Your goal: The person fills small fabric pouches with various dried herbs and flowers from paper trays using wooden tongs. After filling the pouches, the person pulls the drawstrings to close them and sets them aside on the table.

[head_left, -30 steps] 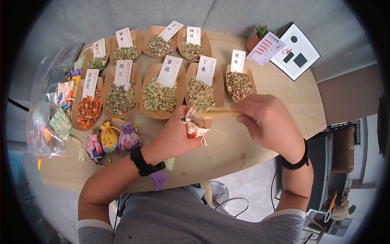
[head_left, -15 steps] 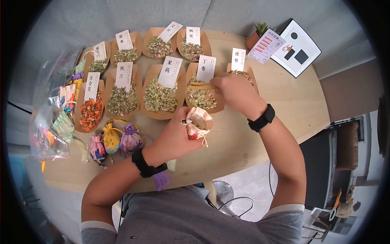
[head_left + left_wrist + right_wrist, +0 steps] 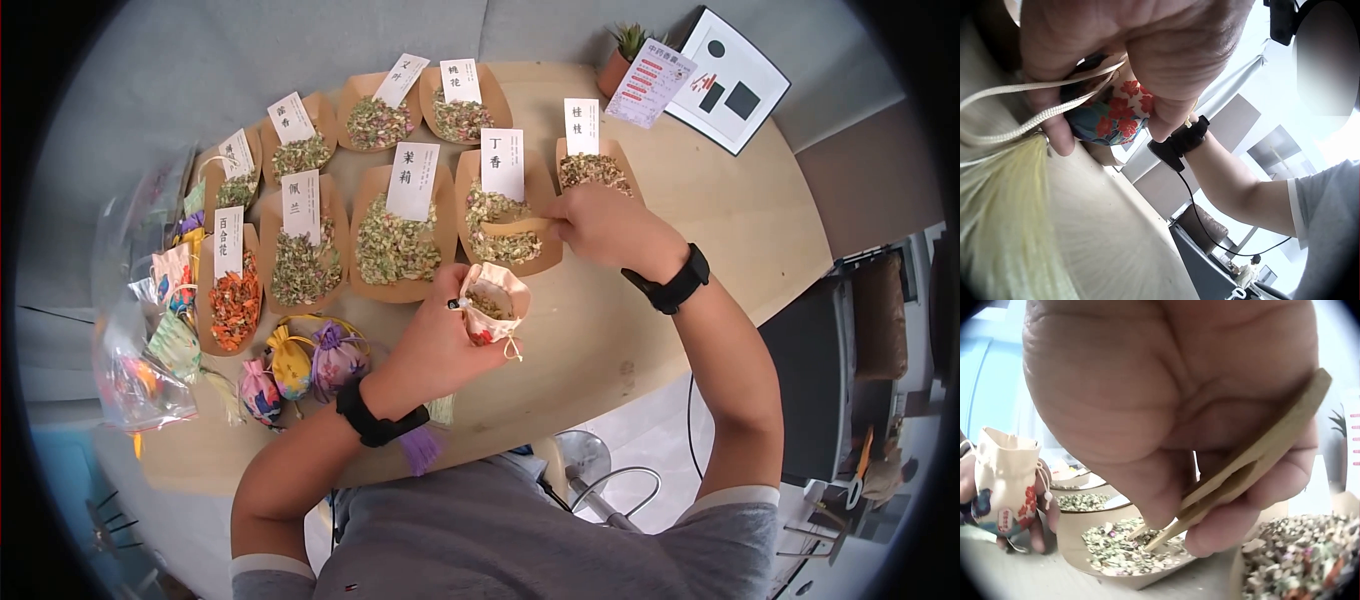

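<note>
In the head view my left hand (image 3: 440, 340) holds a cream drawstring pouch (image 3: 1007, 481) upright, its mouth wide and some dried bits inside. Red flowers on the pouch's side show in the left wrist view, where a pale yellow tassel (image 3: 1013, 212) hangs from its cord. With thumb and fingers my right hand (image 3: 612, 232) pinches bamboo tweezers (image 3: 1241, 469). Their tips are down among pale green dried petals (image 3: 1119, 550) in a brown paper tray (image 3: 548, 262), whose white card (image 3: 502, 165) stands at the back. That tray lies just beyond the pouch.
Several more paper trays of dried herbs with cards stand in two rows, including orange petals (image 3: 236, 305) at left. Three filled pouches (image 3: 291, 368) lie beside my left forearm, near a clear plastic bag (image 3: 125, 345). A potted plant (image 3: 618, 65) and a framed board (image 3: 735, 85) stand back right.
My right hand has moved the tweezers from over the pouch's mouth to the herb tray behind it, their tips now lower in the petals. The left hand still holds the pouch.
</note>
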A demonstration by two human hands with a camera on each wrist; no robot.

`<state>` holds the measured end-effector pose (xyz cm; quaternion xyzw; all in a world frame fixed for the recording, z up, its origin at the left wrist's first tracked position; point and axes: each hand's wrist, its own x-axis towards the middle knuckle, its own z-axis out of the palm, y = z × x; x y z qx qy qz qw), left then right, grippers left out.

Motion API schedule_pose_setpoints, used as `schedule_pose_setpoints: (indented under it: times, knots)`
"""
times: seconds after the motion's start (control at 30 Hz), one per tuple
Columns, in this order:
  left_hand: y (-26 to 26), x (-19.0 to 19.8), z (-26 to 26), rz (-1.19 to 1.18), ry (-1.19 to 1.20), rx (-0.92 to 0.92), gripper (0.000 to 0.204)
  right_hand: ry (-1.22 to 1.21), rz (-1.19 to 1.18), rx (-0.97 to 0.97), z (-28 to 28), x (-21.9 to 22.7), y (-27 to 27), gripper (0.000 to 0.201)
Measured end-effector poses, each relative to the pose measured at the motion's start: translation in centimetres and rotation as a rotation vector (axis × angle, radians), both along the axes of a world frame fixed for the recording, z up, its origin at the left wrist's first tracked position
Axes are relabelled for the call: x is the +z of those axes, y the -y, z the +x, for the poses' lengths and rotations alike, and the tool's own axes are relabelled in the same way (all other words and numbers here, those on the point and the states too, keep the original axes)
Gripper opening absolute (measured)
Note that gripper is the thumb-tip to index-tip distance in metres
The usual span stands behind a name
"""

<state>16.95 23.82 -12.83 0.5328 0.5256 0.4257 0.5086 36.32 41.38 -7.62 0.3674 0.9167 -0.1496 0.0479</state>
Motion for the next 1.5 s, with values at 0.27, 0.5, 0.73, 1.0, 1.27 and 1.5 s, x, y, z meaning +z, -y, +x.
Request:
schedule_pose_setpoints:
  times: [0.27, 0.5, 0.73, 1.0, 1.27, 1.5]
  knots:
    - [0.0, 0.1, -0.1, 0.055, -0.13, -0.026, 0.076, -0.223, 0.011, 0.113, 0.9, -1.0, 1.9, 0.025]
    - [0.0, -0.6, -0.2, 0.044, -0.126, -0.037, 0.073, -0.12, 0.255, 0.086, 0.3, -1.3, 3.4, 0.017]
    - [-0.1, -0.7, -0.1, 0.097, -0.184, -0.026, 0.07, -0.147, 0.304, 0.047, 1.5, -1.0, 2.5, 0.021]
    - [-0.3, -0.7, -0.2, 0.089, -0.198, -0.009, 0.081, -0.338, 0.311, 0.09, 2.6, 4.8, 3.7, 0.018]
    - [-0.5, -0.9, 0.0, 0.086, -0.06, -0.019, 0.079, -0.237, 0.282, 0.212, 1.2, 8.6, 8.3, 0.014]
    - [-0.3, -1.0, -0.3, 0.089, -0.146, -0.026, 0.079, -0.085, 0.258, 0.088, 2.2, 6.9, 5.3, 0.011]
